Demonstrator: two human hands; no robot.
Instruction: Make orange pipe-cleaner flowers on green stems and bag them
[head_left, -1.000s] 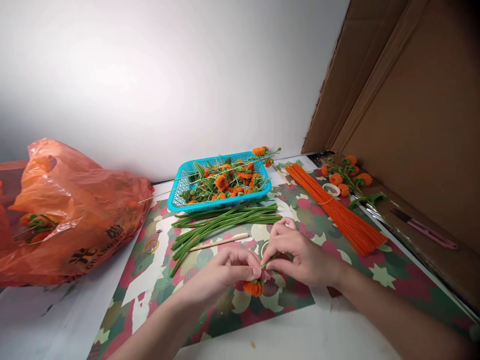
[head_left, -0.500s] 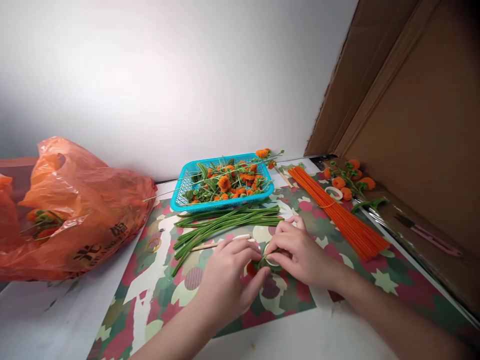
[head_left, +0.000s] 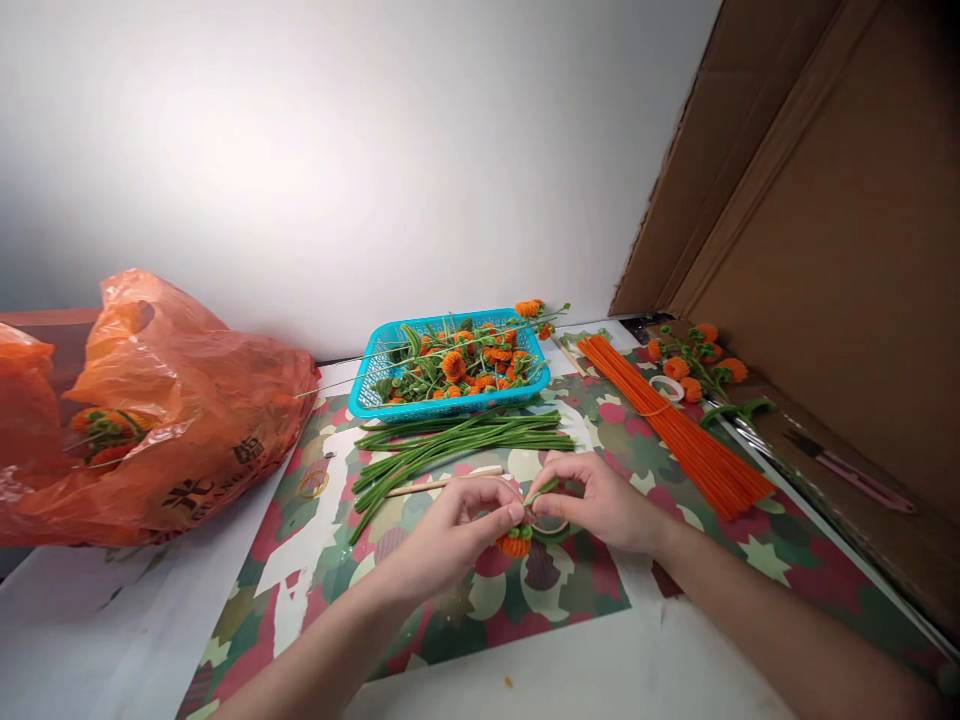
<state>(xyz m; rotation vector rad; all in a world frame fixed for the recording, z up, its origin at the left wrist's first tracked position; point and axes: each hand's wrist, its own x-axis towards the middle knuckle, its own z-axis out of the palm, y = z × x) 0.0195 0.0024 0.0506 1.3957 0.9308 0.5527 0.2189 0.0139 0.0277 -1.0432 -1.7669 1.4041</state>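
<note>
My left hand (head_left: pixel 454 530) pinches a small orange fuzzy flower (head_left: pixel 515 543) by its green base, so the bloom hangs below my fingertips. Close against it, my right hand (head_left: pixel 600 505) is closed in a pinch on a thin green strip (head_left: pixel 543 490); whether this is tape or a leaf I cannot tell. A pale ring (head_left: pixel 553 527), perhaps a tape roll, lies under my right fingers, partly hidden. Just beyond both hands lies a bunch of green pipe cleaners (head_left: pixel 450 445), with a thin wooden stick (head_left: pixel 442 482) beside it.
Behind stands a blue basket (head_left: pixel 360 405) of orange flowers with green stems. An orange plastic bag (head_left: pixel 202 420) bulges at left. Rightward lie orange pipe cleaners (head_left: pixel 697 450), a white tape roll (head_left: pixel 667 388), a flower spray (head_left: pixel 701 365) and a pink cutter (head_left: pixel 855 475) beside cardboard (head_left: pixel 825 250).
My hands have drawn upright into closer pinches. The orange flower, mostly hidden before, now shows below my left fingers, and the green strip shows at my right fingertips.
</note>
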